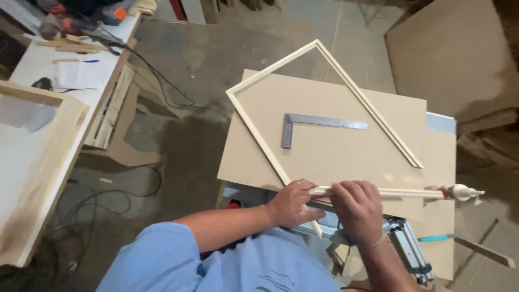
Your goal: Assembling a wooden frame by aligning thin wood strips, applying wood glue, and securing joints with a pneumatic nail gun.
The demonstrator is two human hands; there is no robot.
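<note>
Pale wooden strip (378, 192) lay along the near edge of the brown board surface (324, 157), held by both hands. Left hand (292, 204) had its fingers closed around the strip's left end at the near-left corner; right hand (357, 211) gripped it just beside. An open wooden frame (254, 121) lay on the surface, around a steel square (303, 123). A glue bottle (464, 192) rested at the near-right edge.
</note>
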